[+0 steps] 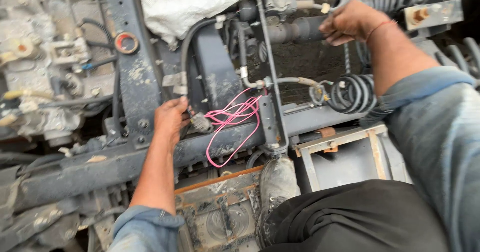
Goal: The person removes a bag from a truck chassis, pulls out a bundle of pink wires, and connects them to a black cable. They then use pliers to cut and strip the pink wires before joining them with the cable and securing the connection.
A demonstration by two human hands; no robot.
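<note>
My left hand reaches down onto the dark vehicle frame rail and closes around a small grey connector. A loop of pink wire runs from that connector over the cross member. My right hand is at the upper right, gripping a thick dark cylindrical shaft. Both forearms wear rolled blue sleeves. My dusty shoe rests on the frame below the pink wire.
A grimy engine block fills the left. White sacking lies at the top. Black coiled hoses hang at the right, next to a grey metal box frame. An orange-ringed round part sits on the rail.
</note>
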